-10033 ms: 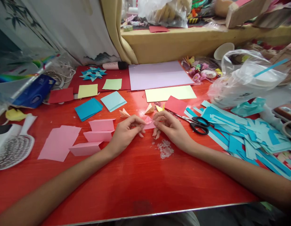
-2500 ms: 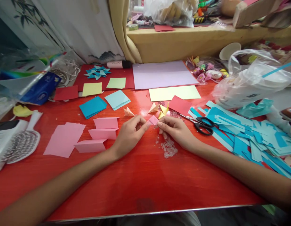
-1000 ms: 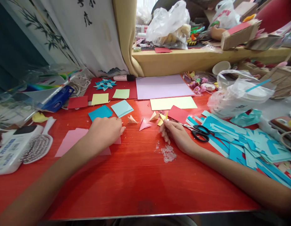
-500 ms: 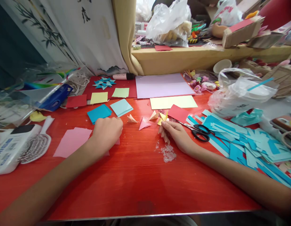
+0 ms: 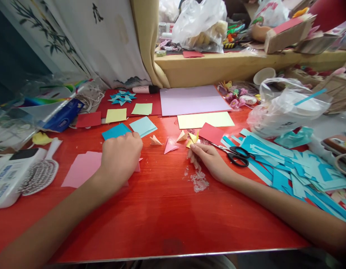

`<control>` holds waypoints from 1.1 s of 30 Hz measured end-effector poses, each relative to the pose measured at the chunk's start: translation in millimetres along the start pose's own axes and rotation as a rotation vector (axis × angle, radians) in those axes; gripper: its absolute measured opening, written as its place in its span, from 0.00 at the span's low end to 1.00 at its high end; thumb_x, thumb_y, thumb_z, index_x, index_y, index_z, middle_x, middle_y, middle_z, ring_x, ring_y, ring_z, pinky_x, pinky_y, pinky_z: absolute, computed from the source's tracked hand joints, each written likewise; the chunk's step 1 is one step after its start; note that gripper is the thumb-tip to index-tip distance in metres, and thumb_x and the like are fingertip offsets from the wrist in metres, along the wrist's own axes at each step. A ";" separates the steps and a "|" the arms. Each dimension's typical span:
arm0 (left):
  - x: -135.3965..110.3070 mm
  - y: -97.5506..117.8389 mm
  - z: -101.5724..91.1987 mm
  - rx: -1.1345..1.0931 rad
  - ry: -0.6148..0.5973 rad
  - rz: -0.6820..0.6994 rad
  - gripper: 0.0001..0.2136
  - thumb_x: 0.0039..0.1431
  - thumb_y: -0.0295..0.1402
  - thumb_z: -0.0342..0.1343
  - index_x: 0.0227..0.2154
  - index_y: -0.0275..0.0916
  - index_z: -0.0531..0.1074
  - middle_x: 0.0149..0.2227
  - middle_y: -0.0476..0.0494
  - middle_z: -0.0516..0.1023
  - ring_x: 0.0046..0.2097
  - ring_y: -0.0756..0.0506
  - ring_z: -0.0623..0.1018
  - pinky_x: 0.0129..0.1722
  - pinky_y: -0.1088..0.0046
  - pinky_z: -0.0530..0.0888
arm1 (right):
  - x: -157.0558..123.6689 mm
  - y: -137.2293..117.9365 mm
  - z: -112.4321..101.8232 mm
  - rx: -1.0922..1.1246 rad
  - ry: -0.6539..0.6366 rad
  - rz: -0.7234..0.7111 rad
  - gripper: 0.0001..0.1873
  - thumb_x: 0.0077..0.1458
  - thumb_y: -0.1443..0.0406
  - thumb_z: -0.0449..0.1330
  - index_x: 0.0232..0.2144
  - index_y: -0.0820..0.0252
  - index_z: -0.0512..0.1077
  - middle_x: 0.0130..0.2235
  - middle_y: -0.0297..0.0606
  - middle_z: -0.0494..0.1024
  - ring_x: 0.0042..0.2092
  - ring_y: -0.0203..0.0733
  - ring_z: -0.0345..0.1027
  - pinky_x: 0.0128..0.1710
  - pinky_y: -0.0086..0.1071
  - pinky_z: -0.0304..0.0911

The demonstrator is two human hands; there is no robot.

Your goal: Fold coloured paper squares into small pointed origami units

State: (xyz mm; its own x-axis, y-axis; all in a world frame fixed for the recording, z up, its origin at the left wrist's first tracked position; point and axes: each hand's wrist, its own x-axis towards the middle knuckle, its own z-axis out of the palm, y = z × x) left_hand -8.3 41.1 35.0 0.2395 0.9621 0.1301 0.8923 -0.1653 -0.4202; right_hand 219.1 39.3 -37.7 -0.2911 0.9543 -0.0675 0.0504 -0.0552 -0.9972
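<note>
My left hand (image 5: pixel 121 155) is closed in a fist, knuckles up, its fingertips hidden beneath it. Bits of pink paper (image 5: pixel 138 165) stick out from under it on the right, and larger pink sheets (image 5: pixel 82 168) lie to its left. With thumb and fingers closed together, my right hand (image 5: pixel 208 158) pinches the edge of a small folded yellow paper (image 5: pixel 193 138). Beside that are a folded pink triangle (image 5: pixel 170 145) and two folded peach pieces, one a peach piece (image 5: pixel 155 140) further left. Small clear beads (image 5: pixel 199 181) lie scattered below my right hand.
Black-handled scissors (image 5: pixel 238 156) rest right of my right hand, by a red square (image 5: pixel 211 131) and heaped blue paper strips (image 5: pixel 298 164). Blue squares (image 5: pixel 115 130) lie behind my left hand. A hairbrush (image 5: pixel 41 172) is at left, a plastic bag (image 5: pixel 287 104) at right.
My left hand has shifted slightly left and up, still closed over the pink paper. My right hand stays at the folded yellow paper. The whole view has shifted slightly.
</note>
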 end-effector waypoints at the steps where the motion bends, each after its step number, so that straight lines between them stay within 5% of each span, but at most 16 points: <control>1: -1.9 0.6 -2.8 0.000 0.112 -0.007 0.10 0.52 0.20 0.42 0.27 0.33 0.69 0.21 0.40 0.71 0.21 0.42 0.72 0.16 0.73 0.52 | -0.2 -0.2 0.1 -0.001 -0.002 -0.002 0.21 0.58 0.53 0.50 0.23 0.62 0.66 0.21 0.30 0.67 0.18 0.27 0.59 0.18 0.24 0.54; 5: -9.3 11.9 -12.3 -0.204 0.632 0.083 0.13 0.57 0.26 0.43 0.40 0.35 0.71 0.23 0.45 0.72 0.22 0.49 0.69 0.19 0.73 0.54 | -1.7 -1.9 0.8 0.001 -0.014 -0.025 0.13 0.57 0.57 0.54 0.28 0.61 0.66 0.23 0.29 0.66 0.19 0.27 0.58 0.19 0.24 0.54; 7: -12.6 21.6 -13.6 -0.443 0.714 0.170 0.12 0.59 0.27 0.45 0.42 0.38 0.70 0.25 0.48 0.73 0.23 0.52 0.68 0.21 0.75 0.58 | -2.8 -3.2 1.4 0.001 -0.071 -0.049 0.10 0.55 0.59 0.56 0.33 0.60 0.66 0.25 0.29 0.67 0.21 0.28 0.60 0.21 0.25 0.57; 9: -15.3 31.7 -11.7 -0.744 0.627 0.211 0.10 0.59 0.27 0.46 0.40 0.39 0.70 0.29 0.49 0.75 0.26 0.53 0.70 0.24 0.77 0.62 | -3.8 -4.2 2.0 0.005 -0.161 -0.066 0.12 0.54 0.58 0.58 0.37 0.60 0.66 0.27 0.30 0.68 0.24 0.29 0.63 0.25 0.26 0.60; 14: -16.8 52.3 5.1 -1.514 -0.031 -0.004 0.07 0.61 0.36 0.46 0.36 0.41 0.66 0.23 0.54 0.69 0.23 0.54 0.67 0.23 0.78 0.65 | -3.1 -4.0 3.5 0.019 -0.176 -0.036 0.13 0.55 0.57 0.55 0.36 0.61 0.64 0.25 0.31 0.70 0.23 0.30 0.64 0.24 0.26 0.60; 18: -17.7 65.4 18.7 -1.767 -0.250 -0.097 0.08 0.61 0.40 0.45 0.34 0.41 0.60 0.28 0.54 0.72 0.20 0.55 0.67 0.26 0.76 0.66 | -0.7 -4.3 3.9 0.073 -0.095 -0.035 0.10 0.57 0.59 0.53 0.37 0.59 0.61 0.22 0.27 0.69 0.21 0.31 0.65 0.21 0.26 0.59; 22: -21.9 72.0 21.4 -1.662 -0.318 -0.051 0.09 0.62 0.41 0.44 0.33 0.41 0.60 0.27 0.55 0.70 0.20 0.55 0.65 0.25 0.77 0.64 | -0.3 -5.6 2.5 0.056 -0.017 -0.049 0.07 0.57 0.62 0.52 0.31 0.59 0.60 0.18 0.26 0.68 0.19 0.30 0.63 0.21 0.25 0.58; 27: -23.3 71.5 21.9 -1.558 -0.185 -0.088 0.10 0.60 0.42 0.46 0.39 0.42 0.62 0.28 0.53 0.68 0.25 0.54 0.67 0.26 0.77 0.64 | -3.3 -5.2 1.5 -0.047 0.002 -0.050 0.08 0.55 0.65 0.54 0.25 0.59 0.60 0.17 0.26 0.65 0.18 0.30 0.60 0.20 0.26 0.54; 33: -19.4 71.7 29.2 -1.771 -0.169 -0.089 0.09 0.60 0.41 0.47 0.35 0.41 0.63 0.31 0.53 0.69 0.24 0.54 0.66 0.23 0.78 0.65 | -3.9 1.2 0.3 -0.114 -0.044 -0.060 0.09 0.55 0.62 0.54 0.35 0.61 0.69 0.30 0.35 0.74 0.32 0.36 0.67 0.31 0.29 0.61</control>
State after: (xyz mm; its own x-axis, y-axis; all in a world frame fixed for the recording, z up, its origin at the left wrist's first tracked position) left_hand 39.9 16.9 -23.9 0.2359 0.9711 -0.0364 0.2326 -0.0201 0.9724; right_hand 220.0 35.4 -38.7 -0.3384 0.9409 -0.0119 0.1395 0.0376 -0.9895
